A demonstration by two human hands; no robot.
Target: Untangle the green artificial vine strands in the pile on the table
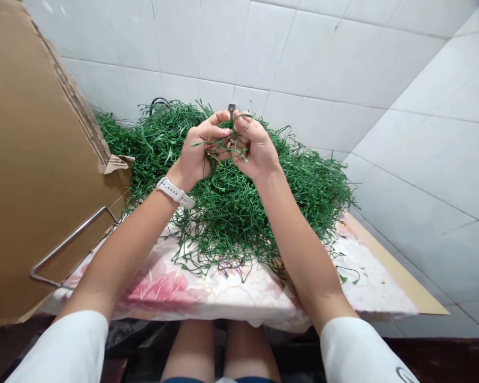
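Note:
Both hands are raised together above a big heap of green plastic strands (231,202) on a small table. My left hand (199,151), with a white watch (174,191) on its wrist, is closed in a pinch on a few green strands (219,144). My right hand (252,146) is closed on the same strands, its fingertips touching those of the left. A small dark piece (232,107) shows just above the fingertips.
The table carries a floral cloth (175,287) over a wooden board (407,282). A large cardboard box (32,159) stands at the left, with a metal wire handle (72,239) beside it. White tiled walls (343,80) close in behind and at the right.

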